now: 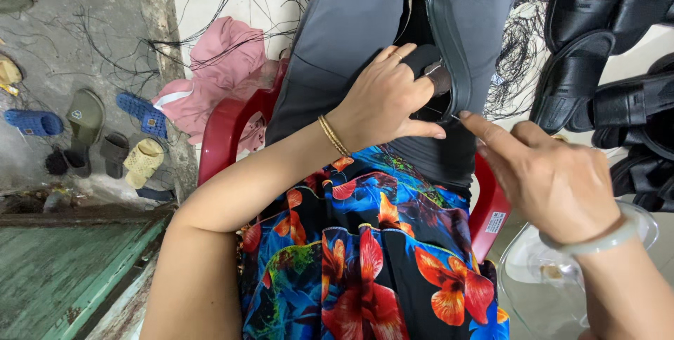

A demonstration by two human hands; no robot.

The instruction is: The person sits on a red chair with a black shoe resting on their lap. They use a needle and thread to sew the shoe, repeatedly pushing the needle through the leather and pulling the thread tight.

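A small white rectangular label point(495, 222) is stuck on the red plastic chair point(223, 129), right of the grey and black leather shoe upper point(393, 10). The upper is gripped by the left hand point(382, 97), fingers curled round its black edge. A thin needle, barely visible, is pinched by the right hand point(547, 175) just beside that edge. Black sandals point(597, 52) are piled further right.

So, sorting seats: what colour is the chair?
Red plastic chair, clearest in the head view.
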